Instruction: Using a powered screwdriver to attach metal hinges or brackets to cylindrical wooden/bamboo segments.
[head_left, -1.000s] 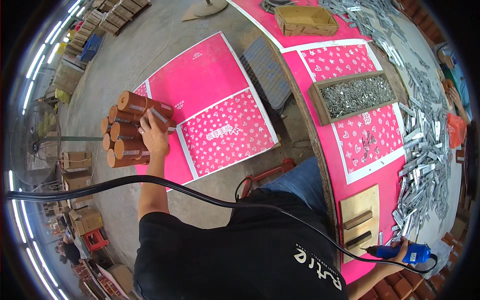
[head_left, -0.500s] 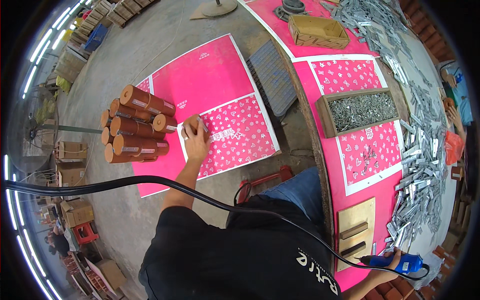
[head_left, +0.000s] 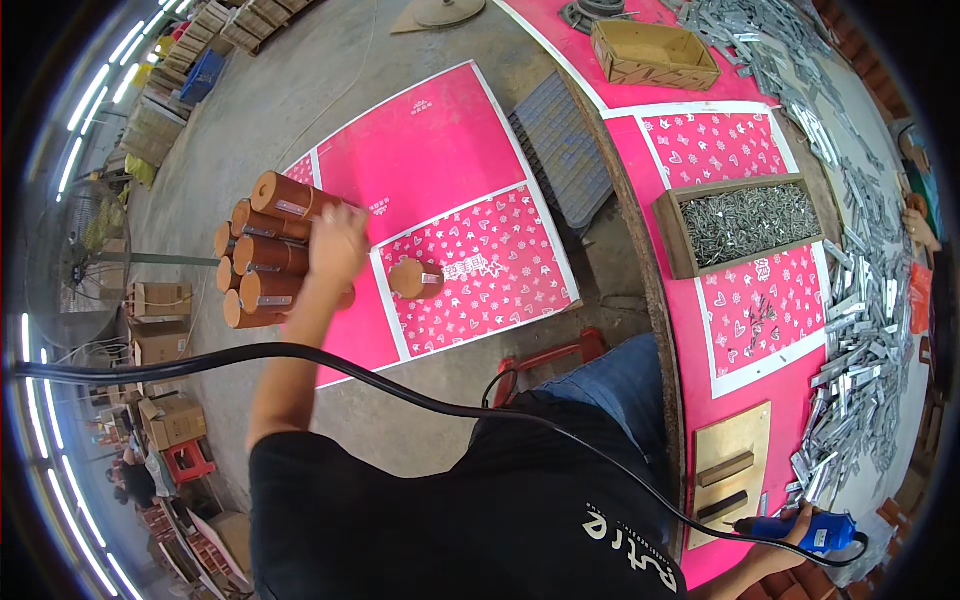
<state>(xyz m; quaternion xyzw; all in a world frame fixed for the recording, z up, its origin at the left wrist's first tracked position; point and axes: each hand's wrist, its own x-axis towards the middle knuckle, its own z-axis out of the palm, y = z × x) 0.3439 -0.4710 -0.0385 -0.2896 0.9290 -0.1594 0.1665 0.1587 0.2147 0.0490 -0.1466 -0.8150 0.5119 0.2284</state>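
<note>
My left hand reaches over the right side of a stack of brown cylinders with metal strips on their sides. Motion smears its fingers, and the hand and forearm cover part of the stack. To its right, a single brown cylinder stands apart on the pink patterned sheet. At the lower right, my right hand is closed around a blue electric screwdriver, whose tip points left. A black cable crosses in front of me.
Along the right bench, a wooden box of screws sits beside piled metal strips. A wooden board with two dark bars lies nearer. A cardboard box stands farther off. Another person's hand shows at the far right.
My left hand has let go of a brown cylinder on the patterned sheet and moved left to the stack. My right hand keeps hold of the screwdriver. The whole view has shifted slightly.
</note>
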